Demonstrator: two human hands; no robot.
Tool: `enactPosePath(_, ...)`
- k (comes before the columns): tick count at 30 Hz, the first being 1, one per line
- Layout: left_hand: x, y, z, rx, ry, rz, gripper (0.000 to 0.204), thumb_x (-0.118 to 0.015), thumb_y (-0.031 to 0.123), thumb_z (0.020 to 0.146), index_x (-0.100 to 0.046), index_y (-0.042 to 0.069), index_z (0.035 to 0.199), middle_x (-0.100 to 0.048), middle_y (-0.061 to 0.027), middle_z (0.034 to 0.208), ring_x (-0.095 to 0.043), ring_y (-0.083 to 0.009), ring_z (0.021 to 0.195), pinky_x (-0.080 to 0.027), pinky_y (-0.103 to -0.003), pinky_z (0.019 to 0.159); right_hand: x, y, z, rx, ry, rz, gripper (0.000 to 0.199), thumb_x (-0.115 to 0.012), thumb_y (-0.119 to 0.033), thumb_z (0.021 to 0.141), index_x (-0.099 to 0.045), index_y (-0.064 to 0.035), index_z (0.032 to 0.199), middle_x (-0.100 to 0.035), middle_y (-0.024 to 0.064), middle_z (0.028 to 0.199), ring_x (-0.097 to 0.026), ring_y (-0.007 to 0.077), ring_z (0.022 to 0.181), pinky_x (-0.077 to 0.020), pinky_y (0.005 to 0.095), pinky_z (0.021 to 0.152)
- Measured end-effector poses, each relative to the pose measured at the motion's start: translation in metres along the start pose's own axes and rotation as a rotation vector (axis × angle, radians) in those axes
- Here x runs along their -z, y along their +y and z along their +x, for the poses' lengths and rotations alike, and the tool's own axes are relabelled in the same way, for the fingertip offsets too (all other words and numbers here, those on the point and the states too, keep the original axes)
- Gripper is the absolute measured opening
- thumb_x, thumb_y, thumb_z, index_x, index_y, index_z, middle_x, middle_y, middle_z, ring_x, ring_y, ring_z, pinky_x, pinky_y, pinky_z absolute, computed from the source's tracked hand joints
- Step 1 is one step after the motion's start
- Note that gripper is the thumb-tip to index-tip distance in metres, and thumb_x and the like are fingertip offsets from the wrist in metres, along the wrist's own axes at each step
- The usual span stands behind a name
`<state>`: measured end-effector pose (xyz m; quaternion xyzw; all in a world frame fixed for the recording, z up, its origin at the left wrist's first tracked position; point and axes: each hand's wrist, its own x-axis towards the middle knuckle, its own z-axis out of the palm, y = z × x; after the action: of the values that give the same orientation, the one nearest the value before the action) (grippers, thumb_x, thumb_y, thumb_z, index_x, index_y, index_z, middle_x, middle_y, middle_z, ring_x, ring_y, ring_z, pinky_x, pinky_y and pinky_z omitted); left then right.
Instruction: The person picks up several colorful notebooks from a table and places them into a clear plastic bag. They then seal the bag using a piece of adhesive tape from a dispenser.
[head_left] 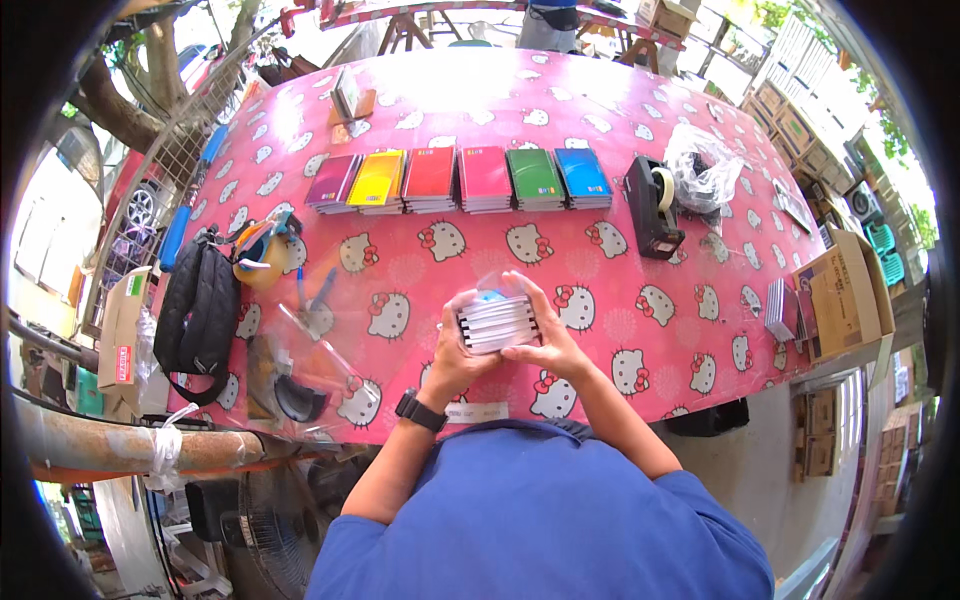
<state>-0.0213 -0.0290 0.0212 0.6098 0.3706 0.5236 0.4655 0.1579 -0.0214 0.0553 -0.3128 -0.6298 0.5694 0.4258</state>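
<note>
Between my two hands is a small stack of notebooks (497, 325), its white page edges and dark spine ends toward me. Something clear, like plastic film, shines over its top, with a bit of blue under it. My left hand (456, 350) grips the stack's left side, a black watch on that wrist. Curled round the right side is my right hand (553, 342), its thumb at the lower front edge. Beyond them stands a row of notebook piles: purple (333, 180), yellow (377, 178), red (430, 175), pink (485, 175), green (537, 176) and blue (584, 176).
A black tape dispenser (655, 210) and a crumpled clear plastic bag (700, 165) are right of the row. To the left lie a black bag (200, 315) and clear plastic sheets (310, 350). More notebooks (783, 310) stand beside a cardboard box (840, 300) at the table's right edge.
</note>
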Motion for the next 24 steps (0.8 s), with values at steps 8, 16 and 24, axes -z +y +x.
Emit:
enactPosePath(8, 0.006, 0.045, 0.001, -0.247, 0.227, 0.148, 0.09, -0.085, 0.021, 0.055, -0.039, 0.014, 0.132, -0.034, -0.014, 0.135, -0.033, -0.0281, 0.127, -0.025, -0.045, 0.107, 0.027, -0.005, -0.017, 0.108, 0.188, -0.256, 0.102, -0.08, -0.033, 0.062, -0.02, -0.0091, 0.141, -0.028, 0.0121, 0.141, -0.028, 0.0276, 0.13, -0.0224, 0.0393, 0.107)
enactPosePath(16, 0.029, 0.092, 0.002, -0.443, 0.016, 0.637, 0.013, -0.071, 0.019, 0.071, -0.068, 0.018, 0.083, -0.059, -0.0019, 0.112, -0.043, -0.0284, 0.119, -0.018, -0.049, 0.107, 0.029, -0.023, -0.01, 0.235, -0.085, -0.627, 0.04, -0.074, -0.021, 0.065, -0.067, -0.0126, 0.103, -0.056, 0.0056, 0.12, -0.038, 0.0249, 0.116, -0.0274, 0.0398, 0.101)
enactPosePath(24, 0.029, 0.037, -0.031, -0.263, -0.068, 0.788, 0.059, -0.049, -0.005, 0.068, -0.055, 0.015, 0.123, -0.05, -0.0016, 0.131, -0.033, -0.0304, 0.127, -0.028, -0.04, 0.103, 0.03, -0.018, 0.0, 0.223, -0.307, -0.689, 0.059, -0.071, -0.018, 0.056, -0.064, -0.0224, 0.114, -0.041, 0.0052, 0.14, -0.02, 0.0326, 0.133, -0.0144, 0.0465, 0.109)
